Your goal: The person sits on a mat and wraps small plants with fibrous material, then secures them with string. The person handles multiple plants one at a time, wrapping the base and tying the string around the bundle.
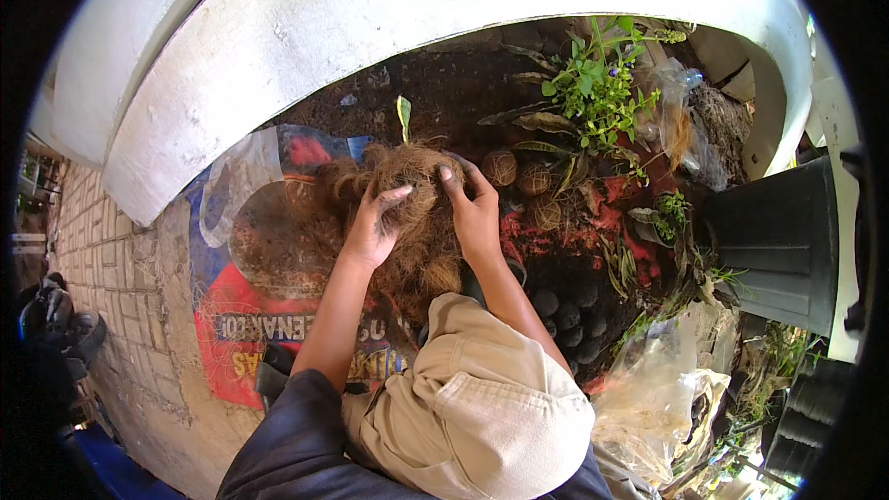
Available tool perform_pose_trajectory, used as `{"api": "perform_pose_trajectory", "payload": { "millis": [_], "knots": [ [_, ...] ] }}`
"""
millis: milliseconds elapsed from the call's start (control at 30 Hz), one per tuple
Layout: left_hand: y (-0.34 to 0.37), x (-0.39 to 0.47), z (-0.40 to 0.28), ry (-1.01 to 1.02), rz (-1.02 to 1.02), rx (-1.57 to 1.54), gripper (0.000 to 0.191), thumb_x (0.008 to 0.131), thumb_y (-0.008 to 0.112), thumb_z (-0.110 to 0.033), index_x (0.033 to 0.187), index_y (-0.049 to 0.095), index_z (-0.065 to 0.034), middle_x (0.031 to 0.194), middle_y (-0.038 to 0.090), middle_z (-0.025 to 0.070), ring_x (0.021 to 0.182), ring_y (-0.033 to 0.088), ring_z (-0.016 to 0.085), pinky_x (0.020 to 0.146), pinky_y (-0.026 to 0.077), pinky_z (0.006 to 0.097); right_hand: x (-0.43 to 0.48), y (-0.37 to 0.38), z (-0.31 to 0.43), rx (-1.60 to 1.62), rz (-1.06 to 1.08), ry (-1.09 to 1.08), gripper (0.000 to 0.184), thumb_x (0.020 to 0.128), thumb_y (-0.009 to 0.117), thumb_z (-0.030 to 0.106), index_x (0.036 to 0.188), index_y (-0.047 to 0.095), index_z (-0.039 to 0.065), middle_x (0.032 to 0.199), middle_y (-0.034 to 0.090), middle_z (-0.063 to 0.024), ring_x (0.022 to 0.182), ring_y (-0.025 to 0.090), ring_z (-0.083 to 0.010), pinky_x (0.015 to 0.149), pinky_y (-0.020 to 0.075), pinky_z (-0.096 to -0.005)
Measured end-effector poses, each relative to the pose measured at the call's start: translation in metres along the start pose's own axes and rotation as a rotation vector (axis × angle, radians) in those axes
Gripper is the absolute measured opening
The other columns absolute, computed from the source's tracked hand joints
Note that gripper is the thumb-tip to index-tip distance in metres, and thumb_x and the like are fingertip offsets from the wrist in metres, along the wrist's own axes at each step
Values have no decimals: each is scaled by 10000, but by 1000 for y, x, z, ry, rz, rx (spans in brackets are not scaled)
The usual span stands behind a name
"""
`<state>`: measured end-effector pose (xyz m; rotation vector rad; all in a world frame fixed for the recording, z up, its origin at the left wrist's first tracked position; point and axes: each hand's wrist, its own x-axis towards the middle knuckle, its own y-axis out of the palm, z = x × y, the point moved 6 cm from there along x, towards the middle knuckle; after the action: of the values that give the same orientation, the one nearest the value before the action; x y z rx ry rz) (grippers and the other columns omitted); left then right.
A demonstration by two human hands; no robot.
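Observation:
Between both hands is a tangled clump of brown coconut fibre (410,170), held above a larger heap of the same fibre (417,250). My left hand (378,222) grips the clump on its left side, its thumb lying across the fibre. On the right side my right hand (470,205) presses the clump, its fingertips dark with dirt. To the right of that hand lie several fibre-wrapped balls (500,168). Several dark round balls (568,316) are grouped nearer my body, right of my right forearm. A round, dirt-stained surface (267,246) lies left of the heap.
A printed banner sheet (229,292) covers the ground at left. A curved white panel (389,0) arches across the far side. Leafy green plants (597,83) grow at the far right, near a large black plastic pot (778,246). Clear plastic bags (646,389) lie at the near right.

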<state>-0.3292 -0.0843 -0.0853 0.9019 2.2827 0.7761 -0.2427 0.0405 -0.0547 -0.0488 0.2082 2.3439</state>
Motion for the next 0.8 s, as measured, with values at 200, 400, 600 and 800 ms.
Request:
{"api": "perform_pose_trajectory", "payload": {
  "millis": [200,400,600,800],
  "knots": [
    [7,1,1,-57,-13,-210,469,937,525,-409,1300,483,-115,1254,559,49,1145,539,178,978,447,361,-7,12,10,-311,206,-129,483,944,546,294,1297,490,-30,1325,470,-162,1198,467,-225,997,362,-334],
    [39,-8,-4,11,-57,-99,587,952,483,-464,1395,378,-93,1343,479,35,1194,502,189,1031,381,364,-16,25,50,-484,162,-587,726,791,711,269,1366,366,-10,1358,435,-193,1266,425,-322,1055,332,-393],
    [61,4,-9,204,-151,80,586,919,589,-375,1365,384,-53,1336,471,72,1193,489,184,1012,405,357,0,7,17,522,11,17,470,973,525,275,1332,421,-9,1167,590,-143,1088,553,-213,948,425,-330],
    [58,11,3,163,-151,-152,482,939,523,-418,1285,485,-84,1249,559,68,1156,540,211,995,431,396,-6,-8,23,58,-5,-146,651,945,508,448,1396,364,0,1388,423,-164,1266,418,-250,1048,323,-368]
  ]
}}
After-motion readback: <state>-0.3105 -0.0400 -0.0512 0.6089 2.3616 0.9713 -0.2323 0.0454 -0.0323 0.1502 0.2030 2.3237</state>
